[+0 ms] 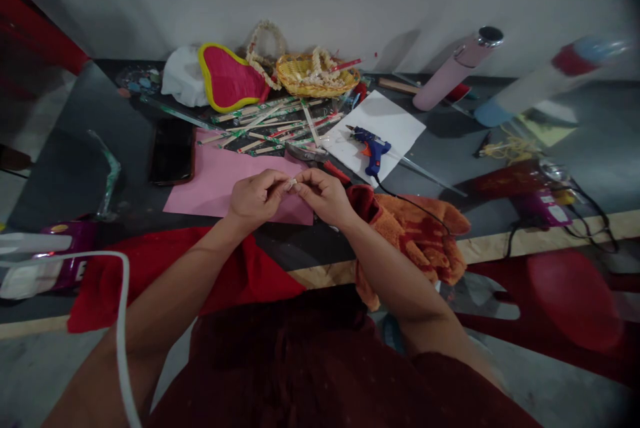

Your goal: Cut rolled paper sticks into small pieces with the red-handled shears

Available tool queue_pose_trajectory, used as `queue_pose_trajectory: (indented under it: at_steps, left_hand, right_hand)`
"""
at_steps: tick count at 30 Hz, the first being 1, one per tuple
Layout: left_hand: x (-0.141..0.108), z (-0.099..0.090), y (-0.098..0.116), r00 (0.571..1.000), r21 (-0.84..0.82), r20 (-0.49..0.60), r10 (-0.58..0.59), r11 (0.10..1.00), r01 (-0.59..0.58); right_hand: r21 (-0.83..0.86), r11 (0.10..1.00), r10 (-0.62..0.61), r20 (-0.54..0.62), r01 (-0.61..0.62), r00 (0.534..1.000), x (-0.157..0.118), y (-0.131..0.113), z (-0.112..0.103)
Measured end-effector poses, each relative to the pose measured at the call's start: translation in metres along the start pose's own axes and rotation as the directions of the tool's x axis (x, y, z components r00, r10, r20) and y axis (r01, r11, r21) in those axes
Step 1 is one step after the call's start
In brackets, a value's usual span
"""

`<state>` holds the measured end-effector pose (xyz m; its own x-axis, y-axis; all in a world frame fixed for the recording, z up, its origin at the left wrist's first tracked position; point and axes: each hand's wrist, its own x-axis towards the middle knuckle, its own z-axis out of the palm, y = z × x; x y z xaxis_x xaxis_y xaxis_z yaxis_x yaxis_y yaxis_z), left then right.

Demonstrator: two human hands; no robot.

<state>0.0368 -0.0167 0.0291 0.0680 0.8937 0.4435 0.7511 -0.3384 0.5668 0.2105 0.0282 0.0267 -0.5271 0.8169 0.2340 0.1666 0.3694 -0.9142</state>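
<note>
Cloth (155,248), bright red, lies along the near edge of the dark table (65,148). Past it, a smartphone (171,148) rests just beside a pink sheet of paper (215,171).

Next come the two hands, held over the pink sheet, close together, with a small pale piece (291,184) between them. It is too tiny to tell what it is made of. To handle it well, I think soft pinches are best, with both hands steady and no hard squeeze, as it may bend or break. Resting the wrists could help stop shaking.

The left hand (254,198) points in to the right, its thumb and finger tips closed on the piece. The right hand (324,195) comes in from the other side, fingers curled, and its tips look closed on the piece too. Both arms reach forward and meet in the middle.

Farther right, a blue glue gun (373,148) lies on a white sheet (400,121). Its cord runs over a fluffy orange cloth (410,221).
</note>
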Motion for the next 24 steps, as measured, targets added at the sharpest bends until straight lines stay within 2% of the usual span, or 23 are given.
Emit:
queue_pose_trajectory:
  at_steps: [8,18,24]
  left_hand:
    - [-0.0007,0.0007,-0.0006,1.000,-0.008,0.006,-0.031,0.999,0.031]
    - [0.0000,0.0003,-0.0011,1.000,-0.045,0.029,-0.004,0.999,0.005]
    - [-0.0005,0.0010,0.0034,0.997,-0.122,-0.010,-0.077,0.990,0.075]
  right_hand:
    - [0.040,0.999,0.012,-0.012,-0.011,1.000,-0.0007,0.0004,0.0021]
    - [-0.009,1.000,0.003,-0.044,-0.003,0.999,-0.0005,-0.0004,0.0017]
    - [-0.002,1.000,0.004,-0.053,-0.004,0.999,-0.0007,0.0004,0.0034]
